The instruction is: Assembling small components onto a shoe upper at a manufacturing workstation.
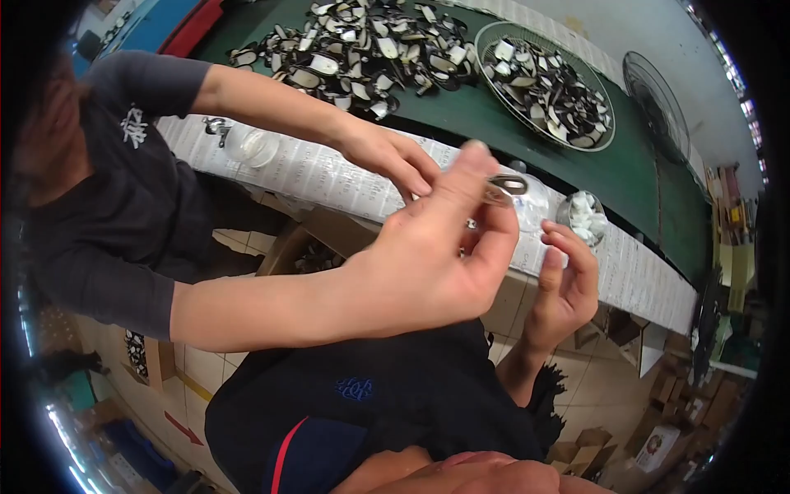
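Note:
My right hand [566, 288] is raised at the front edge of the bench, its fingers loosely curled and apart, with nothing visible in them. Close to it stands a round bowl [583, 221] of white pieces. My left hand is not in view. A co-worker on the left reaches both arms across in front of me. Their nearer hand [436, 247] pinches a small dark metal loop [508, 184], whose other end is hidden by the fingers. The co-worker's farther hand [391, 156] is beside it, partly covered. A clear plastic bag [533, 200] lies behind these hands.
Black and white mussel-like shells [362, 49] are heaped on the green table [444, 111]. More fill a round wire basket [605, 142]. A fan guard [657, 107] stands at far right. A clear round container [253, 148] sits on the paper-covered ledge [304, 177]; a cardboard box [329, 224] is below.

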Demonstrator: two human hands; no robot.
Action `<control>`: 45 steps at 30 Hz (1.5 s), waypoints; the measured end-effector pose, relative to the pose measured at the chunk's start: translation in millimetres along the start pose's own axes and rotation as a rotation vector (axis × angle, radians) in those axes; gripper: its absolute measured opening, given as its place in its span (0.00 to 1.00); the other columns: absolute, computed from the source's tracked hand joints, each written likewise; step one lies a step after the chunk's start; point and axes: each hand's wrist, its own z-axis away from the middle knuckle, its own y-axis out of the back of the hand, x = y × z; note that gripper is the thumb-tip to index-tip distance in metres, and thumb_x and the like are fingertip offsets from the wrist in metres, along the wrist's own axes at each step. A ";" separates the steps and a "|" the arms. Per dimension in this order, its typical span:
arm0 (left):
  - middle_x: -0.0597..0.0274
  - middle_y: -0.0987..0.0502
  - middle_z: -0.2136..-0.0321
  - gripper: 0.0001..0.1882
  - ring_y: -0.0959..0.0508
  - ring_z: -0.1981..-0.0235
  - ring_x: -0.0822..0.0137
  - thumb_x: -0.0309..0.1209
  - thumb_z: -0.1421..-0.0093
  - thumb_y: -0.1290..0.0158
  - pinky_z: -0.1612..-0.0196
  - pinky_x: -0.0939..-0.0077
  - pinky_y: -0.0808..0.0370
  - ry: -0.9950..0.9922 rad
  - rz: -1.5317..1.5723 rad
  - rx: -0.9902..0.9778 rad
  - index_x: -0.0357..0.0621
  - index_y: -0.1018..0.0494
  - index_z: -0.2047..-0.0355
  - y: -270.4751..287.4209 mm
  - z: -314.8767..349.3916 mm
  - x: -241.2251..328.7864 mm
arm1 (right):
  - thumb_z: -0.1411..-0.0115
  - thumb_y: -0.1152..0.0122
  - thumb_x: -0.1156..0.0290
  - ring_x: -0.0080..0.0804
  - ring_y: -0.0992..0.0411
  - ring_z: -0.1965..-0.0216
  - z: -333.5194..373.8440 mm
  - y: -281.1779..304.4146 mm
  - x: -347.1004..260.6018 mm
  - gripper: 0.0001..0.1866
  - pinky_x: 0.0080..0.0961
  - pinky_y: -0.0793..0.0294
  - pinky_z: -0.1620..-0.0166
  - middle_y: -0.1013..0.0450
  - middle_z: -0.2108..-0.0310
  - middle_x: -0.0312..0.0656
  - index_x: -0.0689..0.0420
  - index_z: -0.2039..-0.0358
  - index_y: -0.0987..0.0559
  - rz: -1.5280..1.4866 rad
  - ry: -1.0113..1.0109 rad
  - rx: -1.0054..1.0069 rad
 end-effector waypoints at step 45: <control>0.65 0.25 0.69 0.11 0.24 0.66 0.72 0.23 0.54 0.34 0.58 0.81 0.29 0.324 0.603 0.090 0.37 0.22 0.69 -91.0 29.5 60.2 | 0.34 0.48 0.74 0.32 0.30 0.67 73.2 -16.8 197.9 0.09 0.25 0.31 0.67 0.26 0.61 0.43 0.64 0.59 0.23 0.705 -0.277 0.080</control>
